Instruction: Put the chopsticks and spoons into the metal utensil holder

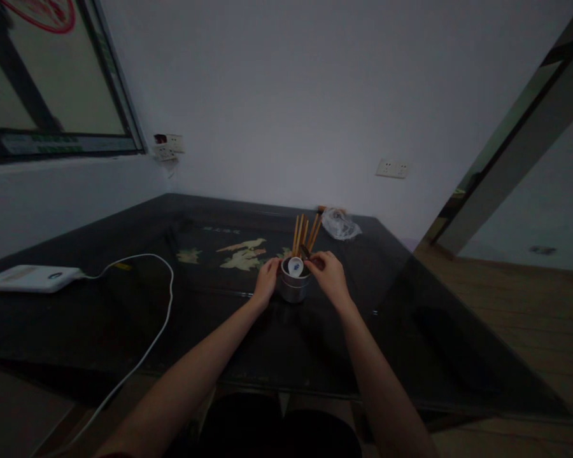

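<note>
A round metal holder (293, 292) stands upright on the dark table in front of me. Several wooden chopsticks (297, 236) lean out of it, and a white spoon (295, 266) with a blue mark rests at its mouth. My left hand (266, 281) is wrapped against the holder's left side. At the right rim, my right hand (330, 275) pinches a thin dark utensil (306, 250) whose exact kind is too dim to tell. The holder's inside is mostly hidden by the spoon and my fingers.
Behind the holder lies a crumpled clear plastic bag (340, 224). A white power bank (33, 278) sits at the left, its white cable (170, 292) looping over the table's front edge. A flat black object (451, 346) lies at the right. A wall borders the table's back.
</note>
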A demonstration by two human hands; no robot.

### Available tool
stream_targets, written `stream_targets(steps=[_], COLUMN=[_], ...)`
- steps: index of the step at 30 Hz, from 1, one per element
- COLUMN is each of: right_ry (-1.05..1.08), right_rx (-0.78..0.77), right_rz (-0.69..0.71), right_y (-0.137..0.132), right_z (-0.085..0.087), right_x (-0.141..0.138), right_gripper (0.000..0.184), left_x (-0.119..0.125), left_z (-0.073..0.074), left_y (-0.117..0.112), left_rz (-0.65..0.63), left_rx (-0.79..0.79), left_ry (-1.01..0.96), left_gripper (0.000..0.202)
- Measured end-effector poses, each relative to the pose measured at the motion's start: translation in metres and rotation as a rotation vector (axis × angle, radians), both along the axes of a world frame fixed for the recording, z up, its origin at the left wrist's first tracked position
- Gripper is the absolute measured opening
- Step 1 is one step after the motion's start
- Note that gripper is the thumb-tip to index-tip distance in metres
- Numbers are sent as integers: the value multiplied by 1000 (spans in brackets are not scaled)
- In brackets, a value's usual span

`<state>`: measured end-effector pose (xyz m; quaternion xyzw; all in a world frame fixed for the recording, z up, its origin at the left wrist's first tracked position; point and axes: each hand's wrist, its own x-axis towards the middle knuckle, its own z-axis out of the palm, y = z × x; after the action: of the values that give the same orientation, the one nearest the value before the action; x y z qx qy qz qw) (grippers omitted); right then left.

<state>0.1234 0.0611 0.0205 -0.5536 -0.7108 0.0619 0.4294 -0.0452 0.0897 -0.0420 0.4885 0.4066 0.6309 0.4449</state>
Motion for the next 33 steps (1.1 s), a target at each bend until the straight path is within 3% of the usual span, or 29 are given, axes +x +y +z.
stream_targets(steps=[9,13,17,28,33], right_ry=[121,137,22,-269,-335], right_rx=[3,-119,-310,-657,-720], right_rz=[-25,-207,-394,-442,-434], right_y=[0,3,5,4,2], right_z=[9,-5,-18,-20,-23], right_x=[40,72,95,89,90], right_gripper=[26,30,27,30,30], left_x=[-2,-4,-7,-8,-9], left_z=[0,5,14,32,37], left_y=[0,-1,-4,-15,-18], left_rz=[39,64,80,154,161], left_rx=[26,44,72,161,206], left_ry=[85,92,44,38,44], left_gripper=[29,28,28,26,26])
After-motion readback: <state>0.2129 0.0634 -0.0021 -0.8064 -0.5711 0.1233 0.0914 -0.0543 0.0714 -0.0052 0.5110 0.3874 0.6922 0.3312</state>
